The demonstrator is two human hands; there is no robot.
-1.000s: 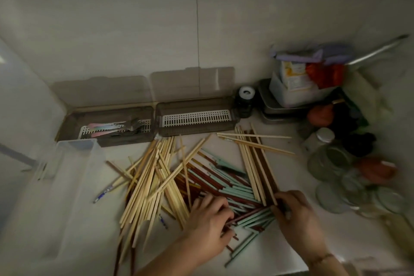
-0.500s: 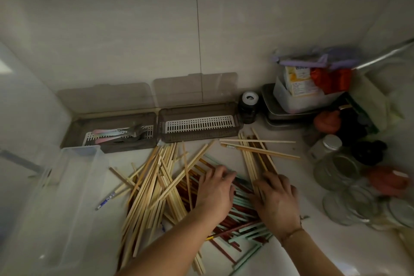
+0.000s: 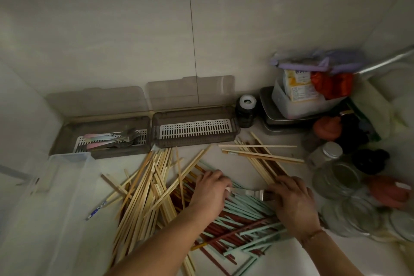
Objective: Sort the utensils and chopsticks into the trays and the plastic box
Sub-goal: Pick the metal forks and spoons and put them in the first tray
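Note:
My left hand [image 3: 209, 192] and my right hand [image 3: 293, 201] rest low over a heap of teal and dark red chopsticks [image 3: 242, 222]. A metal utensil [image 3: 248, 192] lies between them; my left fingertips pinch its thin end and my right fingers close on its wider end. Pale wooden chopsticks [image 3: 145, 188] fan out to the left, and a few more [image 3: 259, 157] lie at the right. The left tray [image 3: 67, 139] holds forks and pastel-handled utensils. The right tray [image 3: 233, 127] shows only its white grate. A clear plastic box [image 3: 58, 197] stands at the far left.
Glass jars [image 3: 336, 177] and lids crowd the counter right of my right hand. Behind them are a black bottle [image 3: 245, 110], a metal tin with a food tub [image 3: 291, 101], and orange and dark items. The tiled wall runs close behind the trays. A pen [image 3: 96, 209] lies by the box.
Both hands moved up the pile from its near edge and spread apart. A metal utensil that was not visible before now shows between them.

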